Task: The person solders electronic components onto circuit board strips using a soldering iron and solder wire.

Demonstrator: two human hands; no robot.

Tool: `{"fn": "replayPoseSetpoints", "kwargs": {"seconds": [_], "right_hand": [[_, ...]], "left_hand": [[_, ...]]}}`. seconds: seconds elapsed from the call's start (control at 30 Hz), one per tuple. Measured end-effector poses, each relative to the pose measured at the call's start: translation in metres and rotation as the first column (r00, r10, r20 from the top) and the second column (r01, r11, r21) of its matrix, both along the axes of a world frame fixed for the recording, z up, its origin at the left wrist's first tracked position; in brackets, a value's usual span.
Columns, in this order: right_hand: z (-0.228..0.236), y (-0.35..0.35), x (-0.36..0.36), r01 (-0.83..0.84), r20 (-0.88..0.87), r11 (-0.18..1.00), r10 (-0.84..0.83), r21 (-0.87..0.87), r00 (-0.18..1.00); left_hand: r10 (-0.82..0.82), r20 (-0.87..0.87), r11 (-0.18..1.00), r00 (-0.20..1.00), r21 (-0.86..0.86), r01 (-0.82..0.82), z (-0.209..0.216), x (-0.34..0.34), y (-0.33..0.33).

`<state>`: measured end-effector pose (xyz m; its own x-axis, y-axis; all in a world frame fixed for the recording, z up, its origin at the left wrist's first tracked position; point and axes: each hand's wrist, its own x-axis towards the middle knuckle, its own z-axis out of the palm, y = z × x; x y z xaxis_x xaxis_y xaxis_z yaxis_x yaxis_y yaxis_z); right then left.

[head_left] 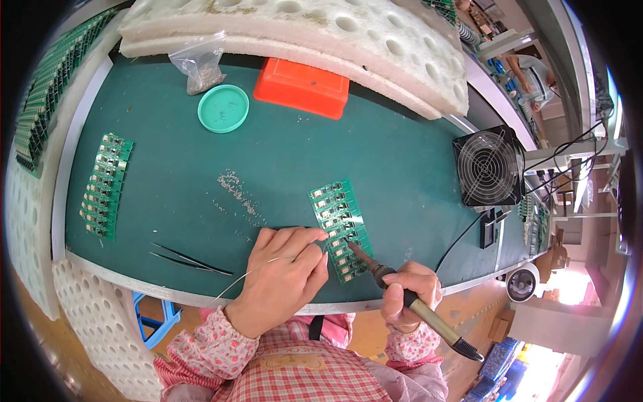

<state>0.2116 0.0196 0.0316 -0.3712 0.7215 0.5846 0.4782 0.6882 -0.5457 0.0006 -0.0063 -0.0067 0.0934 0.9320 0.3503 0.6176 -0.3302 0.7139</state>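
A green circuit board panel (358, 230) with rows of small parts lies on the green work mat (402, 157) in front of me. My right hand (408, 288) is closed round the handle of a soldering iron (435, 320). The iron's tip meets the lower middle of the board, or hangs just over it. My left hand (281, 278) rests at the board's left edge, its fingers pinched on a thin solder wire (234, 284) that trails back over the hand. Left of that hand lie black tweezers (191, 261). Small loose parts (238, 191) are scattered beyond it.
Another board panel (107, 186) lies at the left. Toward the back are a green round lid (223, 108), a plastic bag (202, 67), a red bin (301, 87) and white foam (301, 30). A black fan (490, 166) with cables stands at the right.
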Motion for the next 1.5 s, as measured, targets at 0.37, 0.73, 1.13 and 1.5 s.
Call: {"fn": "replayPoseSetpoints", "kwargs": {"seconds": [0.37, 0.73, 1.13, 1.5], "right_hand": [[0.002, 0.007, -0.009, -0.140, 0.059, 0.990, 0.139, 0.007, 0.988], [0.002, 0.007, -0.013, -0.151, 0.123, 0.988, 0.148, 0.017, 0.981], [0.000, -0.001, -0.023, -0.163, 0.214, 0.981, 0.138, 0.107, 0.967], [0.004, 0.000, -0.011, -0.064, 0.113, 0.996, 0.057, 0.058, 0.992]], "left_hand": [[-0.016, -0.021, 1.000, 1.000, -0.008, 0.015, 0.002, -0.001, 0.001], [0.013, 0.005, 1.000, 1.000, 0.005, -0.013, 0.002, 0.002, 0.002], [-0.025, -0.016, 0.999, 1.000, -0.033, 0.024, 0.001, -0.001, 0.000], [-0.023, -0.003, 1.000, 1.000, -0.020, 0.023, 0.001, -0.001, 0.000]]}}
